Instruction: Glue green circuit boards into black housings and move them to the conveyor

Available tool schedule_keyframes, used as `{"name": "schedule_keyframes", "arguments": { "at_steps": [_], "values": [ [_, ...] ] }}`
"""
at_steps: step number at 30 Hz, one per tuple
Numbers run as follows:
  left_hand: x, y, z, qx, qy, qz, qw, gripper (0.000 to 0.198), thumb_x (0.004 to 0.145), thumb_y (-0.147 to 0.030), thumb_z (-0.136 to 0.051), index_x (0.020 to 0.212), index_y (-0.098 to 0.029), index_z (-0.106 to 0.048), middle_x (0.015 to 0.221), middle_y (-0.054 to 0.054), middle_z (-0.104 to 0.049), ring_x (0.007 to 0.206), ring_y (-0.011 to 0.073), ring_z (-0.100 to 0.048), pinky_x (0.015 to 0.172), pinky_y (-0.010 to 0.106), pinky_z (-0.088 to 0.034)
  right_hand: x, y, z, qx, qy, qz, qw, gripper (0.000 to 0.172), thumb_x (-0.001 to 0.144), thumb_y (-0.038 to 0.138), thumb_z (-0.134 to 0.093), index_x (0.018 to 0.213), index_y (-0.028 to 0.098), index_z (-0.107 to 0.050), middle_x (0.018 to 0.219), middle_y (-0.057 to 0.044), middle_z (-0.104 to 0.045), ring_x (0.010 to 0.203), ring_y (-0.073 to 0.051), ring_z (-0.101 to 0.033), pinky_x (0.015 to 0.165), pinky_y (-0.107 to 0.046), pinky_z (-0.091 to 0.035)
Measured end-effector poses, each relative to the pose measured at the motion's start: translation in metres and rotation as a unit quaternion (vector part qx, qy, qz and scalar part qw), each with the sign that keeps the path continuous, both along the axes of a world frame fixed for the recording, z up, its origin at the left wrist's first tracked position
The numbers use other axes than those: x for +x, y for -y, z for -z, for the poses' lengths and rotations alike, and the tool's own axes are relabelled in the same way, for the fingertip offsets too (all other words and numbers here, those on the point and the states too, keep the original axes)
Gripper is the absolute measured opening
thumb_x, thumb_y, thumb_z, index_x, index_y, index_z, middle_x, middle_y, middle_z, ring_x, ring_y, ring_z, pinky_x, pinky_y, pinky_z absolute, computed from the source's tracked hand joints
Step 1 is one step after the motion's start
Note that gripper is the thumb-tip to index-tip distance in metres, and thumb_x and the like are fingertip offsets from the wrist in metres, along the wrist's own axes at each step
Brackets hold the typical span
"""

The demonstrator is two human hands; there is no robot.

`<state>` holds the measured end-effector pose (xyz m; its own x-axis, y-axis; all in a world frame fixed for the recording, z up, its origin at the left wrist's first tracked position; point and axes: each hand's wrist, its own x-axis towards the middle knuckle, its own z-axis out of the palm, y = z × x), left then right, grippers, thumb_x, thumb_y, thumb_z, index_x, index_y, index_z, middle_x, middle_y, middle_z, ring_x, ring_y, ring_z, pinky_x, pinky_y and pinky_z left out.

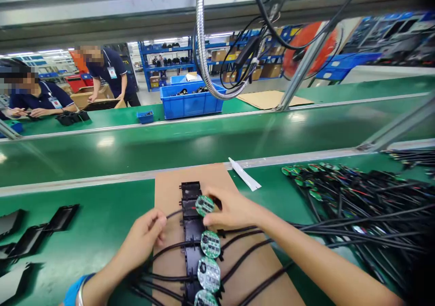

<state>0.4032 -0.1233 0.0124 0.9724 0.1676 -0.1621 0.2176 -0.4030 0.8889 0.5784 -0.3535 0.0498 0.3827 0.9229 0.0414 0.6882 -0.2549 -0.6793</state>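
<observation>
Head view: my right hand (224,208) pinches a round green circuit board (204,205) over black plastic casings (194,229); my left hand (145,234) pinches a thin black cable (174,214), probably to steady it.

Green circuit boards (210,244) at lower centre, black cables (173,276) and housings (192,228), brown cardboard (170,179), green desk (112,201), white tube (245,174) right of centre, blue bin (190,103) at upper centre

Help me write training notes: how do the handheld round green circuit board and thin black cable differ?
The round green circuit board is a flat disc; the thin black cable, a slender cord. The right hand holds the board; the left hand, the cable. Both are above brown cardboard.
</observation>
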Motion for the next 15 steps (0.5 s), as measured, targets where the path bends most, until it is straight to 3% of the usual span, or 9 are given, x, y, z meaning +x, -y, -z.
{"name": "schedule_keyframes", "arguments": {
  "at_steps": [2, 5, 9, 12, 15],
  "values": [
    [0.020, -0.013, -0.002, 0.147, 0.036, -0.039, 0.988, 0.039, 0.096, -0.051, -0.031, 0.079, -0.020, -0.047, 0.062, -0.003, -0.050, 0.056, 0.0138, -0.051, 0.055, 0.023, -0.040, 0.020, -0.007, 0.005, 0.003, -0.041, 0.049, 0.998, 0.036, 0.075, 0.038, -0.070, 0.097, 0.019, -0.049, 0.088, -0.001, -0.059, 0.070, -0.013, -0.053, 0.062, -0.025, -0.042],
    [0.048, -0.026, -0.002, 0.315, 0.075, -0.050, 0.945, 0.033, 0.096, -0.040, -0.034, 0.079, -0.019, -0.052, 0.070, 0.001, -0.056, 0.065, 0.0166, -0.054, 0.061, 0.026, -0.040, 0.045, -0.020, 0.021, -0.001, -0.031, 0.067, 0.997, 0.018, 0.082, 0.027, -0.060, 0.093, 0.017, -0.050, 0.081, -0.001, -0.059, 0.066, -0.012, -0.053, 0.061, -0.026, -0.043],
    [0.059, -0.029, 0.001, 0.367, 0.079, -0.021, 0.927, 0.025, 0.092, -0.031, -0.042, 0.078, -0.018, -0.058, 0.081, 0.006, -0.060, 0.080, 0.0228, -0.054, 0.074, 0.034, -0.041, 0.049, -0.024, 0.033, 0.012, 0.028, 0.077, 0.997, 0.010, 0.082, 0.025, -0.060, 0.080, 0.016, -0.055, 0.086, -0.005, -0.060, 0.081, -0.018, -0.053, 0.079, -0.036, -0.041],
    [0.045, -0.023, -0.006, 0.393, 0.108, -0.006, 0.913, 0.018, 0.089, -0.031, -0.048, 0.090, -0.018, -0.061, 0.100, 0.011, -0.060, 0.094, 0.0272, -0.053, 0.084, 0.040, -0.041, 0.030, -0.013, 0.023, 0.034, 0.068, 0.082, 0.994, 0.013, 0.085, 0.030, -0.059, 0.087, 0.017, -0.060, 0.093, -0.008, -0.060, 0.096, -0.023, -0.049, 0.090, -0.042, -0.035],
    [0.021, -0.008, -0.013, 0.329, 0.137, 0.121, 0.926, 0.022, 0.087, -0.034, -0.055, 0.103, -0.019, -0.060, 0.105, 0.009, -0.061, 0.098, 0.0254, -0.055, 0.085, 0.037, -0.043, -0.004, 0.003, 0.007, 0.011, 0.075, 0.018, 0.997, 0.023, 0.083, 0.040, -0.060, 0.085, 0.017, -0.062, 0.090, -0.007, -0.057, 0.091, -0.023, -0.048, 0.083, -0.039, -0.037]
  ]
}}
